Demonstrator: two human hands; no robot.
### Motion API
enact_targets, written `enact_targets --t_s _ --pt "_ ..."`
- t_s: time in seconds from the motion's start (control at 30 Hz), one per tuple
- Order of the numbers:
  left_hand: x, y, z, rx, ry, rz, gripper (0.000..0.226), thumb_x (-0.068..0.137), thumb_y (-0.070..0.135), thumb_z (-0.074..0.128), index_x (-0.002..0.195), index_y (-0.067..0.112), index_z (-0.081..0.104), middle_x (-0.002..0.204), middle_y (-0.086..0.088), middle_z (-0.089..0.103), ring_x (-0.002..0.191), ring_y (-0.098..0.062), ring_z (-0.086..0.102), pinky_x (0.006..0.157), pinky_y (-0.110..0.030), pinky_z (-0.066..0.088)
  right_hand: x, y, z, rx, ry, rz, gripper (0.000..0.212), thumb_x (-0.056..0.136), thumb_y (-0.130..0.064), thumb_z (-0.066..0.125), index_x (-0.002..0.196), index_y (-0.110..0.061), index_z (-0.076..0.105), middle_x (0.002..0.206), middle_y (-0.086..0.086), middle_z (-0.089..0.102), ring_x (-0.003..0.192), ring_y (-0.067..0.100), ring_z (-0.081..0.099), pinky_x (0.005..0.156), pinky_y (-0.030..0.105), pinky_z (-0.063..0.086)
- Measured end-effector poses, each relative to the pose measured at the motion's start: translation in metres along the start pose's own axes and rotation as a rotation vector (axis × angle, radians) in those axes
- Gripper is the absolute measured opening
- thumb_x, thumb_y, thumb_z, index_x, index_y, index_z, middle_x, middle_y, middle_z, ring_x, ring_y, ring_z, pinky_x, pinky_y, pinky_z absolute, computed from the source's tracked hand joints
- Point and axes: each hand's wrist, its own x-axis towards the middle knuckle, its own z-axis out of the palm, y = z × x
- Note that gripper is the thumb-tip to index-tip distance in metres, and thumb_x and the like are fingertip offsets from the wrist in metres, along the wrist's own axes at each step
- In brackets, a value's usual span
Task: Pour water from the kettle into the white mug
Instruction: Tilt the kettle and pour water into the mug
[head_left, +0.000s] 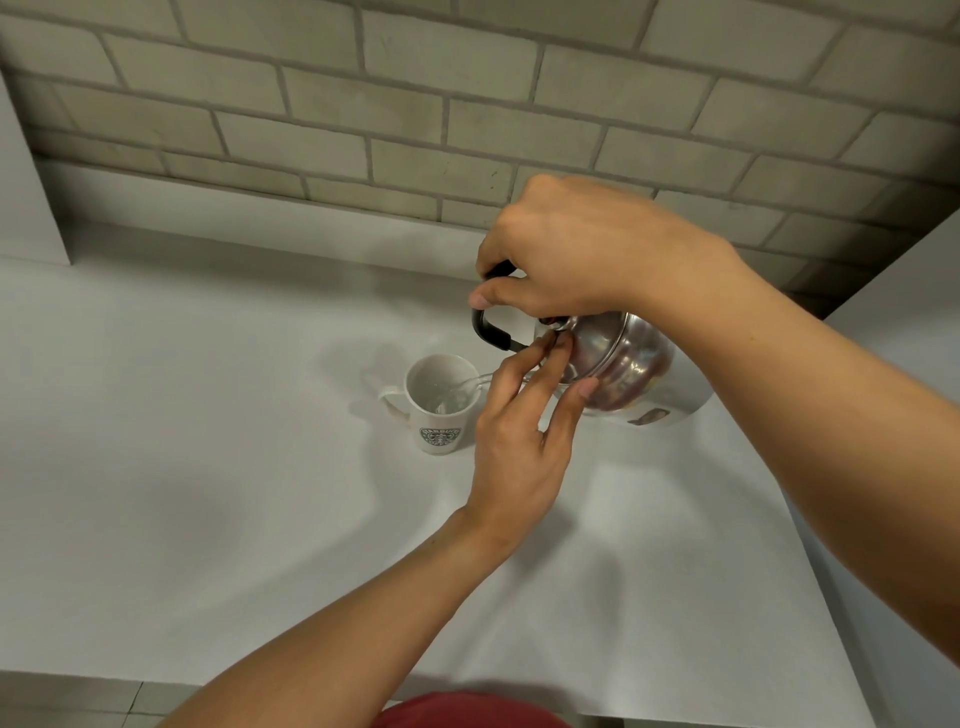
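A shiny steel kettle (631, 364) with a black handle is tipped to the left above the white table (208, 467). My right hand (582, 260) grips the handle from above. My left hand (524, 431) reaches up, its fingertips pressed on the kettle's lid. A thin stream of water runs from the kettle into the white mug (441, 402), which stands upright just left of my left hand, logo facing me and handle to the left. Water is visible inside the mug. The spout is hidden behind my left fingers.
A grey brick wall (467, 104) rises behind the table. White panels stand at the far left (26, 197) and far right (909, 322). The table's front edge runs along the bottom, with a red garment (467, 712) below it.
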Motion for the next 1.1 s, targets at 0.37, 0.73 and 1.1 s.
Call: enact_targets --t_s 0.37,0.73,1.1 --pt "0.0 -0.001 -0.004 0.023 0.01 0.001 0.042 0.098 0.015 0.07 0.139 0.008 0.063 0.133 0.004 0.057 0.128 0.007 0.054 0.107 -0.013 0.041 0.003 -0.004 0.003 -0.005 0.005 -0.003 0.04 0.098 -0.053 0.062 0.094 -0.017 0.078 0.063 -0.005 0.048 0.069 0.032 0.061 0.055 0.031 0.04" --pt "-0.002 -0.003 -0.011 0.068 -0.08 -0.006 0.041 0.1 0.018 0.069 0.14 0.012 0.063 0.14 -0.006 0.06 0.133 -0.014 0.058 0.112 -0.025 0.044 -0.008 0.008 0.018 0.081 0.094 0.015 0.042 0.099 -0.057 0.058 0.104 -0.022 0.079 0.078 0.005 0.071 0.079 0.029 0.066 0.063 0.04 0.055" --pt "0.007 0.0 -0.027 0.292 -0.307 0.169 0.038 0.097 0.02 0.073 0.132 0.006 0.069 0.133 -0.011 0.064 0.125 -0.026 0.061 0.109 -0.037 0.048 -0.058 0.039 0.066 0.394 0.446 0.128 0.037 0.098 -0.051 0.064 0.109 -0.021 0.082 0.085 -0.004 0.081 0.072 0.016 0.072 0.074 0.038 0.056"
